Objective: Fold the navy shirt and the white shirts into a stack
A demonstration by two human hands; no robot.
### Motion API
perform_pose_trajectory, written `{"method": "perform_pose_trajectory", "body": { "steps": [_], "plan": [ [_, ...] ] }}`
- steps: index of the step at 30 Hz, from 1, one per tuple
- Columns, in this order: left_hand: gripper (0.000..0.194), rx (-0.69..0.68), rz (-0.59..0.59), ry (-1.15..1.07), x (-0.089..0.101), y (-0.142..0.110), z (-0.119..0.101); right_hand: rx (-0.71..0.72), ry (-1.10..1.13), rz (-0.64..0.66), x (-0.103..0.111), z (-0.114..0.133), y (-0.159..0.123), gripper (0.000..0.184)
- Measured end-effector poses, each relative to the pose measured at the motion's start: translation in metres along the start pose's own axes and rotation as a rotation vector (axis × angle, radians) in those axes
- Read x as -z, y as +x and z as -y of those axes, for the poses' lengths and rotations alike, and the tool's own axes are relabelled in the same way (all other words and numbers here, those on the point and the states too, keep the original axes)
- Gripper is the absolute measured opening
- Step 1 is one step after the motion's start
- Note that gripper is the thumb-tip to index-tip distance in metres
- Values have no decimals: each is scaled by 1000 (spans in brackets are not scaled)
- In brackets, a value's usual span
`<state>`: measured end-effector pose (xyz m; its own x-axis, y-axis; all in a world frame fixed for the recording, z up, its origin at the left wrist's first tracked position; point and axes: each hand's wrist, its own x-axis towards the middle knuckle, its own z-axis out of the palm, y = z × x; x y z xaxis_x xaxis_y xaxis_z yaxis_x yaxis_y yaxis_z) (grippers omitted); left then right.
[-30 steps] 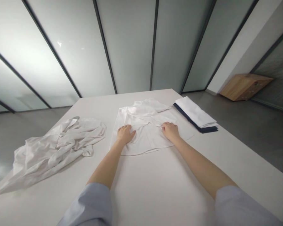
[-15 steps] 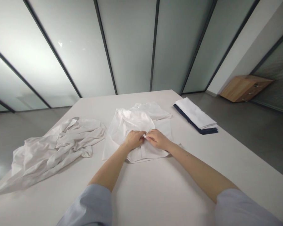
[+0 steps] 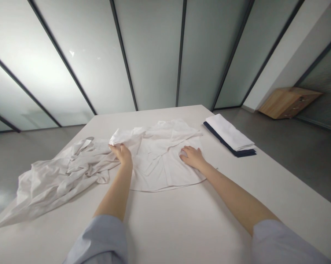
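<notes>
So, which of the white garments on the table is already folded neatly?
The white folded cloth lying on the dark navy folded cloth, at the table's far right. The white shirt under both hands is spread out; the white crumpled garment is a loose heap.

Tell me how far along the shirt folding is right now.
Done: a folded stack sits at the table's far right. In hand: the white shirt lies spread out; the left hand lifts its sleeve in a closed grip, the right hand presses it flat. Left: the crumpled pile.
</notes>
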<state>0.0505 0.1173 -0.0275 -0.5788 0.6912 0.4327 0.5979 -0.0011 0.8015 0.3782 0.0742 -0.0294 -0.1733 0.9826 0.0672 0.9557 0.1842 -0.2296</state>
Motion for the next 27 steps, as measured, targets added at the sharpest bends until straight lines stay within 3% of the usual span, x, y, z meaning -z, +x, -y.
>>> {"method": "perform_pose_trajectory", "body": {
  "steps": [3, 6, 8, 12, 15, 18, 23, 27],
  "plan": [
    [80, 120, -109, 145, 9, -6, 1, -51, -33, -49, 6, -2, 1, 30],
    [79, -63, -41, 258, 10, -20, -13, -96, -86, -110, 11, -7, 1, 27],
    [68, -215, 63, 305, 7, -29, -25, -120, -108, -139, 14, -11, 1, 28],
    [45, -416, 431, 366, -3, -42, -35, -131, -138, -168, 19, -12, -1, 28],
    [45, -441, 630, 461, -9, -46, -31, -105, -145, -189, 19, -10, -2, 27],
    [47, -432, 736, 543, -12, -45, -28, -109, -131, -195, 17, -8, -3, 27],
    [44, -429, 754, 593, -9, -40, -36, -82, -167, -146, 17, -3, -2, 29],
    [40, -380, 710, 544, -8, -40, -43, 43, -200, -163, 19, 12, 8, 45]
  ]
}}
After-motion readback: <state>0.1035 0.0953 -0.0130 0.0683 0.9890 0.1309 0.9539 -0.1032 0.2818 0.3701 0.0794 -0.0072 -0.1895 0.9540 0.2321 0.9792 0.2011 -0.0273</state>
